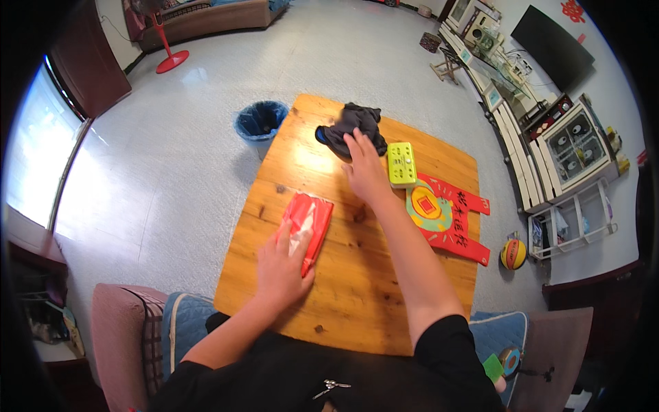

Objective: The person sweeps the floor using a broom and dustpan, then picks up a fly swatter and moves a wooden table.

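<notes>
A flat red and white packet (318, 230) lies on the left part of the wooden table (274, 302). My left hand (281, 271) rests on its near end with fingers spread, the thumb by its right edge. Farther away, my right hand (366, 168) stretches toward a crumpled black cloth (353, 122), its extended fingertips overlapping the cloth's near side. A bit of blue shows at the cloth's left end. Just right of that hand lies a yellow-green box (402, 165). Its near edge meets a red bag (449, 220) with a round picture and dark lettering, spread flat.
A bin with a blue liner (262, 122) stands beyond the table's left edge. On the floor at right are a yellow and red ball (513, 254) and a white rack (573, 223). A red fan (171, 60) stands far left. Padded seating (130, 336) flanks me.
</notes>
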`<state>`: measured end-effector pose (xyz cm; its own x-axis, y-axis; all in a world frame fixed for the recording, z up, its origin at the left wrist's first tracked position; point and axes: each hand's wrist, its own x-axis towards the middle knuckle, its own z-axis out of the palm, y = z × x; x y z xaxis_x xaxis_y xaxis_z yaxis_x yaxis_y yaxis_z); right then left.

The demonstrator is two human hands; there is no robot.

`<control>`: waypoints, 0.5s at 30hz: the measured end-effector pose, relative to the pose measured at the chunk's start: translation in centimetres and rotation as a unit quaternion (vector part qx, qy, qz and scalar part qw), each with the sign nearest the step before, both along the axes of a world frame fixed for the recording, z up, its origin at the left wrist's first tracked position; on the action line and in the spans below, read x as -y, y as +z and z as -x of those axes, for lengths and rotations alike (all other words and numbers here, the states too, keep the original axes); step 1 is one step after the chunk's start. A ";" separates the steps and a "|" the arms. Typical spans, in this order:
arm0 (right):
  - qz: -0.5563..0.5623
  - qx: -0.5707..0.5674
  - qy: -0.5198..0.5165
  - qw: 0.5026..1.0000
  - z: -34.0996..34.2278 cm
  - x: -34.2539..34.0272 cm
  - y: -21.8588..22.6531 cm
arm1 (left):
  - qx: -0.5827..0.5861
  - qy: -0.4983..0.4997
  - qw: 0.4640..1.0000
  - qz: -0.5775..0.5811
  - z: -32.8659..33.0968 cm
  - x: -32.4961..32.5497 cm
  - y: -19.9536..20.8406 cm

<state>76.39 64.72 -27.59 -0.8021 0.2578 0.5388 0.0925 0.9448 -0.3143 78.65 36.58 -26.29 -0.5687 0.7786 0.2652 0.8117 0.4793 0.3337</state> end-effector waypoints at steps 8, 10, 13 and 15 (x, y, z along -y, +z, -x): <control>-0.008 0.015 -0.080 0.997 0.3 2.6 -2.8 | 0.017 0.020 0.998 -0.058 2.5 0.9 -1.2; 0.017 0.043 -0.041 0.998 -4.0 5.5 -2.4 | -0.019 0.056 0.995 -0.085 4.7 0.8 -1.4; 0.087 0.107 -0.008 0.990 -11.8 10.6 -1.0 | -0.021 0.045 0.993 -0.104 7.7 -1.1 -1.0; 0.138 0.156 0.006 0.978 -17.1 13.2 0.0 | -0.017 0.001 0.994 -0.109 9.2 -3.9 -1.1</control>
<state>93.47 51.50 -27.54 -0.9201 0.3488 0.1780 0.2150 0.8299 -0.5148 69.46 40.51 -27.38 -0.5580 0.6994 0.4467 0.8234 0.3994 0.4031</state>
